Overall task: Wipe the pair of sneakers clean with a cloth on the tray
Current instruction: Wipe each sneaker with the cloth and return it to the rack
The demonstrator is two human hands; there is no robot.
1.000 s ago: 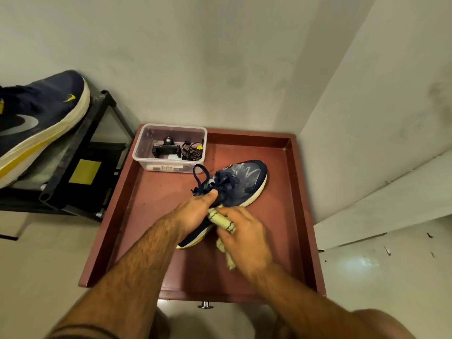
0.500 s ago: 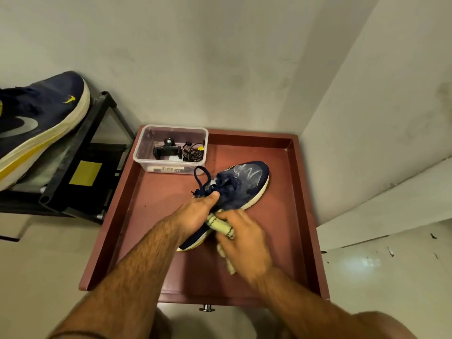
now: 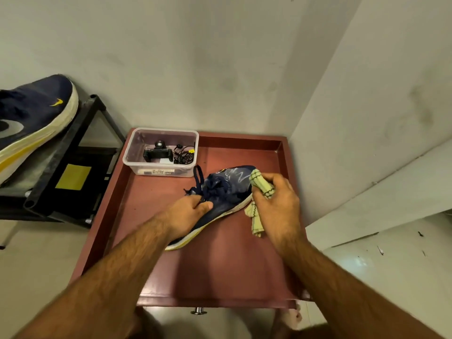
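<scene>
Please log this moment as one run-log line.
step: wiping toe | left hand: grips sneaker | right hand: holds cloth on toe | place: tray | second sneaker: on rack

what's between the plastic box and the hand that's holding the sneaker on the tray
The sneaker's dark blue laces. In the head view they trail from the sneaker across the tray, between the plastic box and the left hand.

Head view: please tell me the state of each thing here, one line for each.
Sneaker on tray: lying tilted, laces loose, pale streaks on toe.
Cloth: bunched, pressed on the toe, one end hanging.
Left hand: grips the sneaker's collar.
Right hand: holds the cloth.
Second sneaker: resting on the black rack, untouched.
Plastic box: open, holding cables.
Tray: bearing sneaker and box.
</scene>
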